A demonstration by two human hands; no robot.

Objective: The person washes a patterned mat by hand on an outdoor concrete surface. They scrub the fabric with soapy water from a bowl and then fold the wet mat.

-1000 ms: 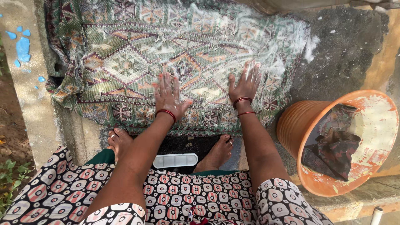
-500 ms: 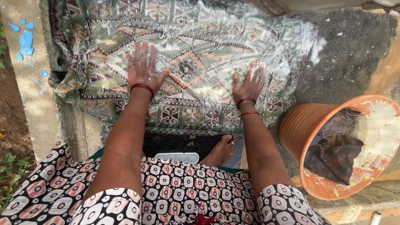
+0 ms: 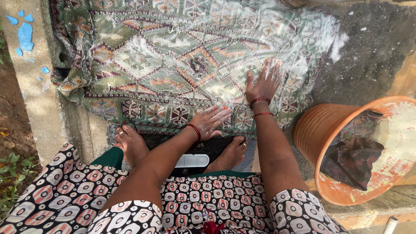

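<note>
A green patterned cloth (image 3: 173, 56), wet and streaked with white suds, lies spread over a stone slab in front of me. My right hand (image 3: 263, 82) presses flat on its right part, fingers spread, with red bangles at the wrist. My left hand (image 3: 211, 121) lies flat at the cloth's near edge, fingers pointing right, a red bangle on the wrist. Both hands hold nothing. My bare feet (image 3: 131, 141) stand just below the cloth's near edge.
An orange plastic tub (image 3: 320, 130) with dark wet cloth (image 3: 353, 158) inside leans at the right. A white rectangular object (image 3: 192, 160) lies between my feet. Dark wet stone (image 3: 368, 52) is at upper right. Concrete ledge (image 3: 34, 95), soil and weeds lie left.
My left hand slid from the cloth's upper left back toward me, to the near edge at centre. My right hand stayed pressed on the right part. My left foot shows again.
</note>
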